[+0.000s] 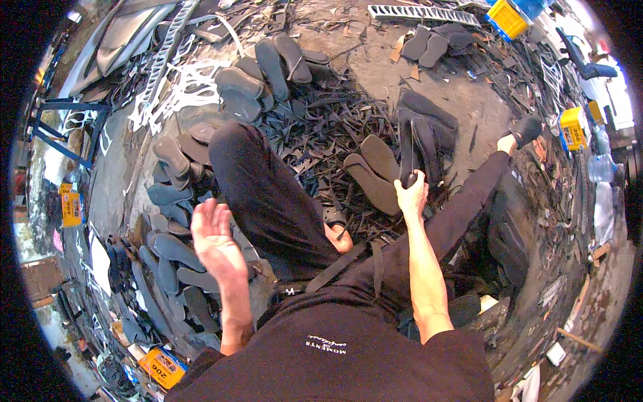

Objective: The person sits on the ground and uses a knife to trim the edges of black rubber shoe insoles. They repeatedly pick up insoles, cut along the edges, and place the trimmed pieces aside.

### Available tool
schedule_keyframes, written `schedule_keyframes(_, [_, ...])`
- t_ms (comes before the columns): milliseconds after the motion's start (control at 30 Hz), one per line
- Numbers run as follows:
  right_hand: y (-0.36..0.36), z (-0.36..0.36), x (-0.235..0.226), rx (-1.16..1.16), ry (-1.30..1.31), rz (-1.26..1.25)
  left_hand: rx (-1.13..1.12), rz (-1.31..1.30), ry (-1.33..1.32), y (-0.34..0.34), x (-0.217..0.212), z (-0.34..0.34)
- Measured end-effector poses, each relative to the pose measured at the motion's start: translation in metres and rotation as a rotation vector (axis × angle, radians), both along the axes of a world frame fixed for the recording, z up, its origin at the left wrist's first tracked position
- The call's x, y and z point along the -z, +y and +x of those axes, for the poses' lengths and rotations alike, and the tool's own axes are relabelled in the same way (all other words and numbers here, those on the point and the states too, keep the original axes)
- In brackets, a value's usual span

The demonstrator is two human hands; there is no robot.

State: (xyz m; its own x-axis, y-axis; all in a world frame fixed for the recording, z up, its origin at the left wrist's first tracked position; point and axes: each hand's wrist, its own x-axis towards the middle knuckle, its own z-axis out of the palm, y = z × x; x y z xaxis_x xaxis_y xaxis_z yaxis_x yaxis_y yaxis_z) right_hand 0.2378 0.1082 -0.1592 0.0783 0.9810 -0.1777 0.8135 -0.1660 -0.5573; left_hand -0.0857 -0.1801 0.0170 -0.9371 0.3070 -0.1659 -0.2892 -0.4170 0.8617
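My right hand (412,193) is closed around the dark handle of a long knife (409,151), its narrow blade pointing away from me. The blade lies against folded dark sheet material (434,117). Just left of that hand, a pair of dark grey shoe soles (373,173) rests on a heap of black trimmings (321,134). My left hand (218,242) is raised beside my bent left knee, palm up and fingers stretched out, with nothing in it. Near it, several loose soles (175,251) lie in overlapping piles on the floor.
More soles (271,70) are heaped beyond my left knee, and a small group (425,47) lies at the far right. White cut-out strips (191,84) lie at the far left. A blue metal frame (70,130) stands at the left edge. Yellow boxes (573,128) are around the rim.
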Motion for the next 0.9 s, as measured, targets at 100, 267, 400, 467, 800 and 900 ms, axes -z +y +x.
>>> schedule_keyframes(100, [0.004, 0.009, 0.002, 0.037, 0.386, 0.078, 0.432, -0.163, 0.050, 0.062, -0.021, 0.054])
schedule_keyframes(267, [-0.069, -0.027, -0.122, 0.098, 1.030, -0.372, 0.939, -0.501, -0.003, 0.148, 0.023, 0.106])
schedule_keyframes(400, [-0.106, -0.029, -0.180, -0.131, 0.922, -0.426, 1.140, -0.237, -0.134, 0.173, 0.010, 0.095])
schedule_keyframes(467, [-0.113, -0.022, -0.189, -0.177, 0.825, -0.271, 1.059, -0.213, -0.077, 0.172, 0.017, 0.093])
schedule_keyframes(800, [-0.152, 0.002, -0.208, -0.437, 0.529, -0.149, 0.965, -0.268, -0.118, 0.154, -0.039, 0.084])
schedule_keyframes(900, [-0.139, -0.007, -0.195, -0.415, 0.514, -0.069, 1.012, -0.198, -0.171, 0.146, -0.051, 0.088])
